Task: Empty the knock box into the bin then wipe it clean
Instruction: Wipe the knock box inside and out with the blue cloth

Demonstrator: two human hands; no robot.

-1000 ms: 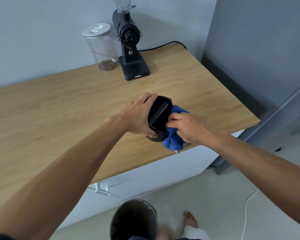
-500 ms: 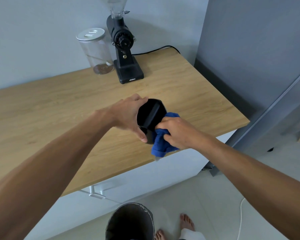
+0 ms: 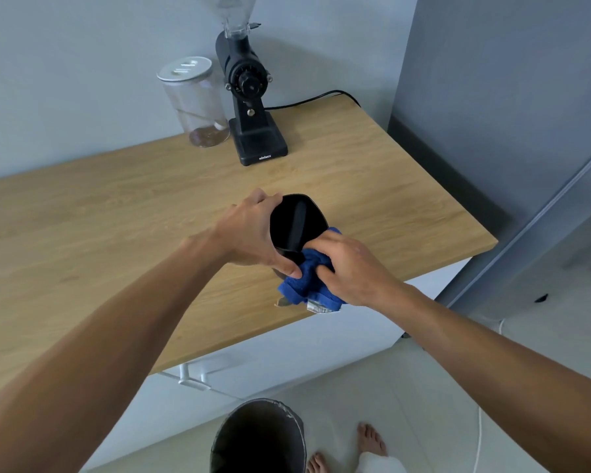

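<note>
The black knock box [image 3: 296, 225] is held tilted above the wooden counter [image 3: 116, 213] near its front right edge, its dark inside and crossbar facing me. My left hand [image 3: 253, 233] grips its left side. My right hand [image 3: 350, 264] clutches a blue cloth [image 3: 309, 285] pressed against the box's lower rim; a white label hangs from the cloth. The grey bin [image 3: 260, 435] stands on the floor below, its open mouth just in front of the counter.
A black coffee grinder [image 3: 249, 104] and a clear jar with a metal lid [image 3: 193, 100] stand at the back by the wall. A grey fridge [image 3: 512, 131] flanks the counter's right end. Bare feet [image 3: 371, 438] and a white cable [image 3: 478, 438] are on the floor.
My right hand has worked the cloth lower along the box's rim, and the box has turned its opening more toward me. The view has shifted slightly.
</note>
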